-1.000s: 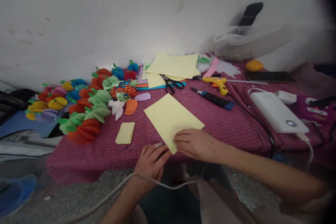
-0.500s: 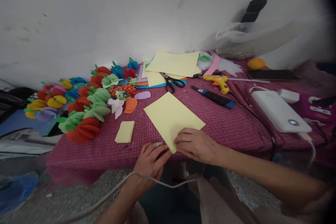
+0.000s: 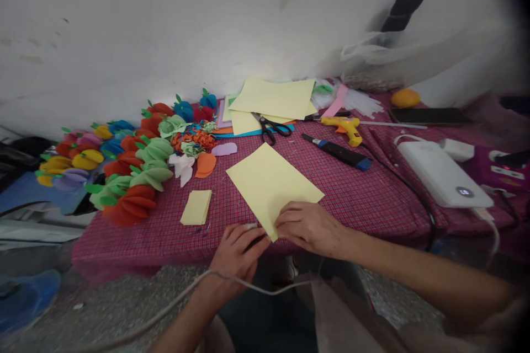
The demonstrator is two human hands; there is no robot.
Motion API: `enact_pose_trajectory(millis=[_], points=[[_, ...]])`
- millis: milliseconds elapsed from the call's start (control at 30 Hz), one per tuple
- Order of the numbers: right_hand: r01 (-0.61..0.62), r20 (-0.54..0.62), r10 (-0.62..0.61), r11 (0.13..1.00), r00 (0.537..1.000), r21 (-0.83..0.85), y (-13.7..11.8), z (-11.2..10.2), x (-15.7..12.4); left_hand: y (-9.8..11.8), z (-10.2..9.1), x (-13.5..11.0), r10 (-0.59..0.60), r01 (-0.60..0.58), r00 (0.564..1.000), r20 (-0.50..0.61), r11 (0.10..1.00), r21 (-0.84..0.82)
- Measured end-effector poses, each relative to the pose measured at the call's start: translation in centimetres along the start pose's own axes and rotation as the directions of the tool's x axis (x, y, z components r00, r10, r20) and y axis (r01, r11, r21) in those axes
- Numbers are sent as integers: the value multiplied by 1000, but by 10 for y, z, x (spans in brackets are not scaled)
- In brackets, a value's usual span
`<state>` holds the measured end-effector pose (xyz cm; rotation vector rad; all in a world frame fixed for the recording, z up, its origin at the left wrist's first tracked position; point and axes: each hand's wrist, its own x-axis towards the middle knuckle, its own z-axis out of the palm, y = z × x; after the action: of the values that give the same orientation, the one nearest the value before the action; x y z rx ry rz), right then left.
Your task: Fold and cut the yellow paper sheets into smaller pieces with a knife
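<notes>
A pale yellow sheet of paper (image 3: 271,179) lies turned cornerwise on the checked tablecloth, its near corner at the table's front edge. My right hand (image 3: 308,229) grips the sheet's lower right side, fingers curled at the near corner. At the left of that same corner, my left hand (image 3: 238,251) is closed, thumb and fingertips pinching the paper's tip. Left of the sheet is a small stack of cut yellow paper pieces (image 3: 196,207). Black scissors (image 3: 269,128) rest beyond the sheet, partly over other papers.
Colourful layered paper fruits (image 3: 136,165) crowd the left side. More yellow sheets (image 3: 275,98) lie at the back. To the right are a yellow glue gun (image 3: 343,128), a utility knife (image 3: 337,153) and a white power bank (image 3: 445,175). A pale cable (image 3: 265,291) crosses before my hands.
Almost nothing differs. Both hands keep their hold at the sheet's near corner, and the view has shifted very slightly.
</notes>
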<state>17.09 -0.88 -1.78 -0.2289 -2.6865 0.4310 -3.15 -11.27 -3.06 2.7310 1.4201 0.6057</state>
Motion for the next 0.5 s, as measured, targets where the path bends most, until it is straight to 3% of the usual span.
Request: enact_pose_trajectory(millis=[500], points=[[-53, 93, 45, 995, 995, 84, 0, -2, -3, -1, 0, 0, -2, 2, 1000, -5, 1000, -9]])
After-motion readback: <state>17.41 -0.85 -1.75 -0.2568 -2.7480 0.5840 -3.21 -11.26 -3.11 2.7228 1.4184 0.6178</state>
